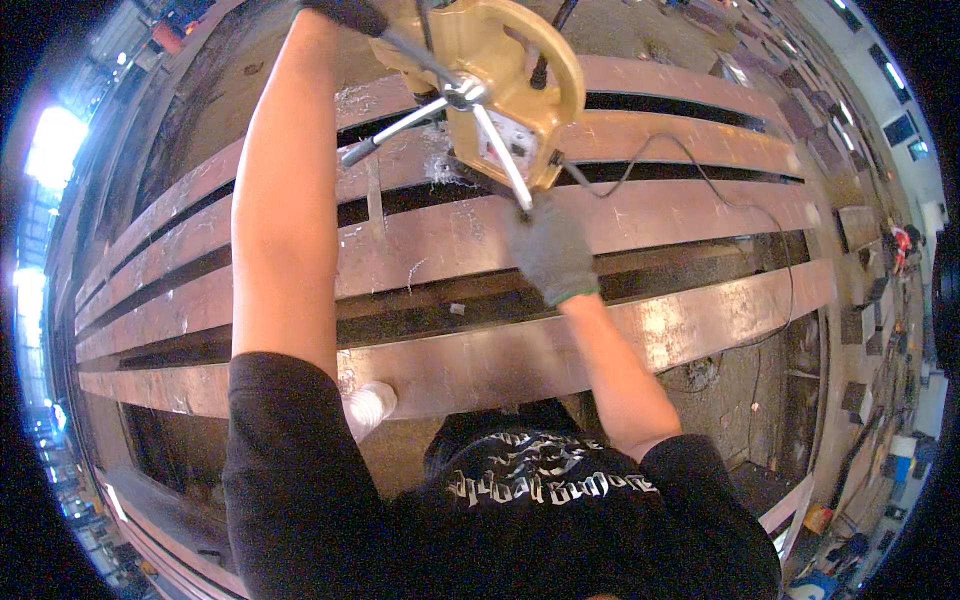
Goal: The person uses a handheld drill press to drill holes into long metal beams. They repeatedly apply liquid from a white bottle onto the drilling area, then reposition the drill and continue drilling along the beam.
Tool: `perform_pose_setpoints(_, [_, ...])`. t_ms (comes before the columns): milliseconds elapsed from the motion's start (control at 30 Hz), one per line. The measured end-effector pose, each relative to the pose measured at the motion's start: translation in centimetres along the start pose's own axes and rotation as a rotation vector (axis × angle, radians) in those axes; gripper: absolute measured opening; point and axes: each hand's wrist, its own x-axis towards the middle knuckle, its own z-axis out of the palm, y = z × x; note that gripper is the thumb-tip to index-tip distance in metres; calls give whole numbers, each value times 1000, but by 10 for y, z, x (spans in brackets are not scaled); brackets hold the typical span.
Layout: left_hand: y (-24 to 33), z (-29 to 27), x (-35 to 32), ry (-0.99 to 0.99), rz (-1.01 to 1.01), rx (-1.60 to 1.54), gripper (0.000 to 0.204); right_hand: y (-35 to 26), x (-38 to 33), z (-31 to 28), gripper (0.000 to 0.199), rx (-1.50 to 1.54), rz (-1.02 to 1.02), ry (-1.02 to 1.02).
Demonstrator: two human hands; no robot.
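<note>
A tan magnetic drill [500, 90] stands on the steel beams at the top of the view. Three spokes reach out from the hub of its feed handle [465, 93]. My right hand [550, 245], in a grey knit glove, is closed round the end of the spoke that points toward me. My left arm stretches far forward, and my left hand [345, 12], in a dark glove, is at the top edge beside the drill and one dark-gripped spoke. Its fingers are partly cut off, so what they hold is unclear. Pale metal shavings [440, 168] lie beside the drill.
Several long rusty steel beams [420, 240] run across in front of me with dark gaps between them. A black cable [700, 170] trails from the drill over the beams to the right. A white ribbed object [370, 403] shows by the nearest beam. Steel blocks [857, 228] line the right.
</note>
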Motion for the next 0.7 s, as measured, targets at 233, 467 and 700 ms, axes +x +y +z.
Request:
perform_pose_setpoints(233, [-10, -3, 2, 13, 89, 72, 35, -29, -13, -2, 33, 135, -13, -45])
perform_pose_setpoints(467, [21, -15, -15, 81, -125, 228, 45, 2, -5, -18, 32, 200, -172, -132])
perform_pose_setpoints(700, [107, 21, -89, 480, -234, 597, 71, 21, -7, -116, 41, -20, -181, -438])
